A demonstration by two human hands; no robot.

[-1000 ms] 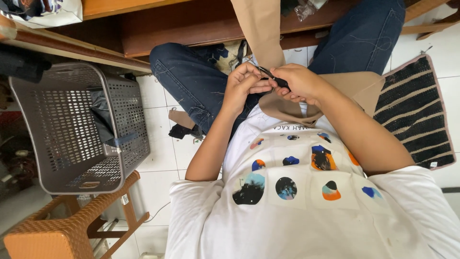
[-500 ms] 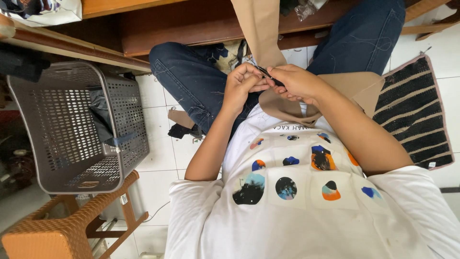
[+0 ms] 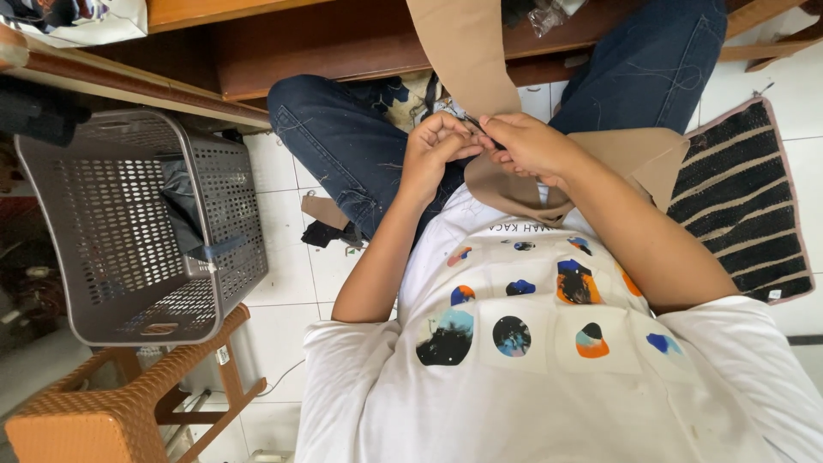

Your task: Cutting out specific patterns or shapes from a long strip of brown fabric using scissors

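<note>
Head view puts me above my own chest, looking down past a white shirt (image 3: 549, 360) printed with coloured blobs to blue jeans (image 3: 343, 137) on my bent legs. Largest of the loose things is the grey perforated plastic basket (image 3: 94, 266) on my left, sitting partly on an orange woven stool (image 3: 103, 411); a dark piece of fabric (image 3: 184, 214) lies inside the basket. On my right a black mat with tan stripes and a pinkish border (image 3: 737, 214) lies flat on the white tiled floor (image 3: 283, 283). A wooden bench edge (image 3: 326, 43) runs across the top, above my knees. Tan cloth (image 3: 463, 51) hangs down from there in a long strip and spreads over my lap, passing under both hands. My right hand (image 3: 531, 146) is closed around the cloth's edge, fingers curled over it. My left hand (image 3: 433, 154) is clenched right against the right one, touching it, pinching the same edge; a small dark tool (image 3: 478, 127) shows between the two hands, though I cannot tell which hand grips it. Small scraps of brown and dark cloth (image 3: 330, 223) lie on the tiles beside my left knee.
</note>
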